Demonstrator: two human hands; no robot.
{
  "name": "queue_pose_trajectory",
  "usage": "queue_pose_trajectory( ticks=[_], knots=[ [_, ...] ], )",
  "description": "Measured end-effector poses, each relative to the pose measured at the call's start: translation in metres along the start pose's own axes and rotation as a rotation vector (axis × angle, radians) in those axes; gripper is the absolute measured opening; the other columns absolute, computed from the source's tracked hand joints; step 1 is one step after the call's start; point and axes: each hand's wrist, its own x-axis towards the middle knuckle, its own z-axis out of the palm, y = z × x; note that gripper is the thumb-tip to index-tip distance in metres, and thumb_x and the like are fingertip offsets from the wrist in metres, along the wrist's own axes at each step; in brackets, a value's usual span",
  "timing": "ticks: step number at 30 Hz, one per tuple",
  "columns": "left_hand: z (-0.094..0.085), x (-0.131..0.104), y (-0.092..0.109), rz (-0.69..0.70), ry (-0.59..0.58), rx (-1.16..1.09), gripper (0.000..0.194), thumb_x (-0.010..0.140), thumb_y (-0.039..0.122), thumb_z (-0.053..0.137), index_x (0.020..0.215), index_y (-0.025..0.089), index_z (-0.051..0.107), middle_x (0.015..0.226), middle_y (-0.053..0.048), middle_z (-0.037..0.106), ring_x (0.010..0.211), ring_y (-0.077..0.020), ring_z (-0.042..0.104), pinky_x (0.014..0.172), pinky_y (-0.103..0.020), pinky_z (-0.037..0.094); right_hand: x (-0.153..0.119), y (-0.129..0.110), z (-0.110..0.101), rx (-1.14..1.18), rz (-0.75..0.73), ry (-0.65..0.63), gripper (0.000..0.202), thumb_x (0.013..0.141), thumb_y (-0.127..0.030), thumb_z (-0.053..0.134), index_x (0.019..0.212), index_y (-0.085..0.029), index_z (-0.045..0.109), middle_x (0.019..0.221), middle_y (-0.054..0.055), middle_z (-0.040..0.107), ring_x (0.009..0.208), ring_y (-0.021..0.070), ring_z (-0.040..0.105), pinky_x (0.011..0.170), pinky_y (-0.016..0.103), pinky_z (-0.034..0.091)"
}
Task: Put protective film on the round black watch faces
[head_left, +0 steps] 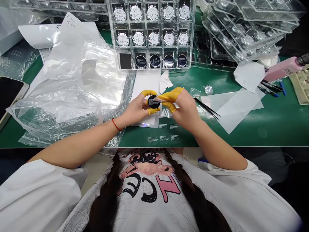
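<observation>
My left hand, with yellow finger covers, holds a round watch piece by its edge between thumb and finger. The piece has a black face with small white text. My right hand, also in yellow finger covers, is closed at the right edge of the piece, with a thin whitish item at its fingertips, too small to name. Black tweezers lie beside the right hand, partly hidden by it. Beneath the hands is a clear sheet with blocks of white text.
A clear compartment tray of round watch pieces stands at the back centre. Plastic bags and a phone lie left. Stacked trays, a pink bottle, pens and paper sheets are right.
</observation>
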Motion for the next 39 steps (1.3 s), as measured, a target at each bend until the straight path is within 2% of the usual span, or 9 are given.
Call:
queue_pose_trajectory(
  ticks=[3,6,10,15,19,22,26,32,39],
  knots=[
    [0.000,0.000,0.001,0.033,-0.007,-0.012,0.055,0.072,0.020,0.075,0.118,0.021,0.046,0.090,0.002,0.068,0.081,-0.0125,0.069,0.069,-0.025,0.053,0.008,0.001,0.017,-0.186,-0.169,-0.014,0.024,0.096,-0.021,0.044,0.106,-0.023,0.066,0.099,0.007,0.064,0.089,0.0217,0.053,0.076,0.038,0.045],
    [-0.001,-0.001,0.002,0.015,0.010,0.027,0.056,0.072,0.018,0.075,0.119,0.020,0.046,0.080,0.005,0.064,0.066,-0.0078,0.062,0.058,-0.020,0.045,0.008,0.010,0.029,-0.340,-0.332,0.129,0.028,0.096,-0.015,0.041,0.101,-0.023,0.067,0.095,0.005,0.064,0.085,0.0200,0.050,0.071,0.036,0.042],
    [-0.003,-0.001,0.004,-0.007,0.018,0.144,0.056,0.070,0.018,0.077,0.119,0.017,0.050,0.059,0.010,0.051,0.047,-0.0036,0.042,0.043,-0.020,0.027,-0.002,0.013,0.031,-0.350,-0.491,0.293,0.024,0.097,-0.012,0.044,0.098,-0.023,0.065,0.094,0.003,0.066,0.090,0.0180,0.052,0.075,0.034,0.042],
    [-0.005,-0.001,0.000,-0.012,-0.011,0.051,0.059,0.069,0.018,0.075,0.121,0.017,0.048,0.084,0.002,0.065,0.068,-0.0079,0.060,0.057,-0.019,0.044,-0.021,0.006,0.035,-0.368,-0.453,0.301,0.024,0.097,-0.011,0.045,0.096,-0.024,0.066,0.092,0.003,0.067,0.091,0.0178,0.055,0.077,0.035,0.043],
    [-0.006,-0.001,-0.004,0.009,-0.007,0.063,0.061,0.067,0.013,0.076,0.121,0.018,0.049,0.090,0.001,0.067,0.075,-0.0094,0.065,0.062,-0.019,0.048,-0.029,0.002,0.035,-0.256,-0.369,0.270,0.023,0.095,-0.010,0.047,0.098,-0.022,0.066,0.092,0.004,0.069,0.088,0.0191,0.057,0.074,0.036,0.045],
    [-0.005,0.000,-0.003,0.002,-0.002,0.015,0.059,0.068,0.018,0.078,0.119,0.018,0.048,0.087,0.001,0.068,0.074,-0.0097,0.066,0.063,-0.021,0.050,-0.026,-0.001,0.024,-0.014,-0.138,0.230,0.016,0.097,-0.022,0.050,0.099,-0.025,0.066,0.091,0.002,0.069,0.084,0.0181,0.059,0.075,0.036,0.047],
    [-0.002,0.000,-0.001,-0.024,0.006,0.011,0.059,0.069,0.020,0.080,0.118,0.020,0.046,0.076,0.005,0.065,0.066,-0.0099,0.065,0.062,-0.022,0.050,-0.017,-0.006,0.009,0.172,0.169,0.299,0.015,0.098,-0.034,0.052,0.101,-0.025,0.064,0.092,0.002,0.068,0.087,0.0180,0.060,0.080,0.037,0.050],
    [-0.003,0.000,-0.005,0.022,-0.019,0.043,0.058,0.071,0.022,0.077,0.119,0.020,0.045,0.075,0.004,0.064,0.060,-0.0077,0.058,0.052,-0.019,0.041,-0.018,-0.014,0.020,-0.002,0.044,0.139,0.015,0.096,-0.029,0.055,0.104,-0.024,0.067,0.118,0.006,0.069,0.118,0.0238,0.058,0.101,0.045,0.043],
    [-0.004,-0.001,-0.003,0.066,-0.011,0.158,0.053,0.073,0.015,0.070,0.120,0.020,0.046,0.073,0.006,0.061,0.058,-0.0069,0.054,0.051,-0.019,0.036,-0.026,-0.017,0.030,-0.254,-0.127,0.248,0.011,0.095,-0.022,0.052,0.098,-0.025,0.062,0.113,0.003,0.070,0.120,0.0227,0.056,0.106,0.048,0.038]
  ],
)
